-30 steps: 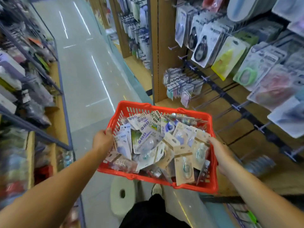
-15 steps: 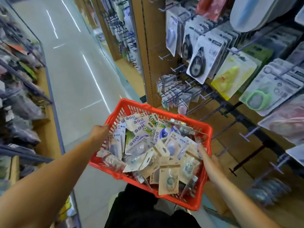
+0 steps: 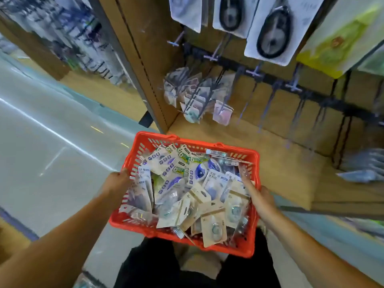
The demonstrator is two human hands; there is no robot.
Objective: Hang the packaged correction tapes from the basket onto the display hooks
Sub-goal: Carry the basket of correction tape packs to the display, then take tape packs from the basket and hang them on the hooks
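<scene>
"Correction tapes: where were they, and who had them?"

"Heaped loose in the red basket. The left hand gripped its left rim and the right hand clasped the right rim. Neither held a pack."

"So how far along was the job?"

"Barely begun, I judged. A few small packs hung on the leftmost hooks, though I couldn't tell whether they came from this basket. The long hooks to their right stood bare."

"Room to work?"

"The basket's far rim was near the shelf board, below the hooks. The shelf upright closed the left side, larger packs overhung from above, and open aisle floor lay further left."
</scene>
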